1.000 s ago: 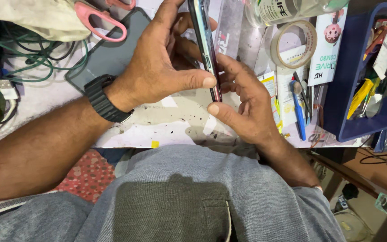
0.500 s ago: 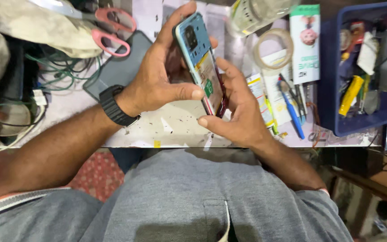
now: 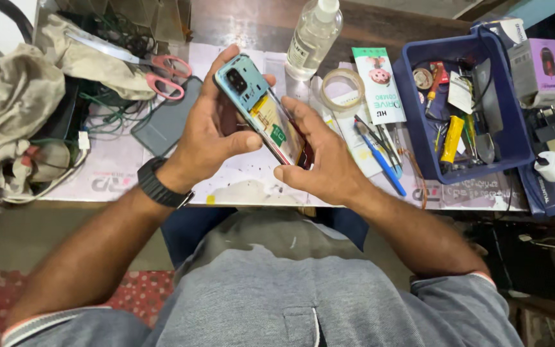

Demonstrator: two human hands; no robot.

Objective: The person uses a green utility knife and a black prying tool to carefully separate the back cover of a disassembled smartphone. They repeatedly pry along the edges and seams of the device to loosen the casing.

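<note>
Two hands share one opened phone (image 3: pixel 261 109) above the table's near edge: right hand (image 3: pixel 319 160) curled round its lower end, left hand (image 3: pixel 210 132) pinching its left edge. Light, stiff, fragile inside, I'd say; grip edges only. Farther off, scissors (image 3: pixel 162 72), bottle (image 3: pixel 313 35).

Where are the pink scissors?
In the head view the pink-handled scissors lie at the upper left of the table, partly on a crumpled cloth, just above the grey phone cover and left of the left hand.

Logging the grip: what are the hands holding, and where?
An opened phone: left hand grips its upper edge, right hand its lower end.
</note>
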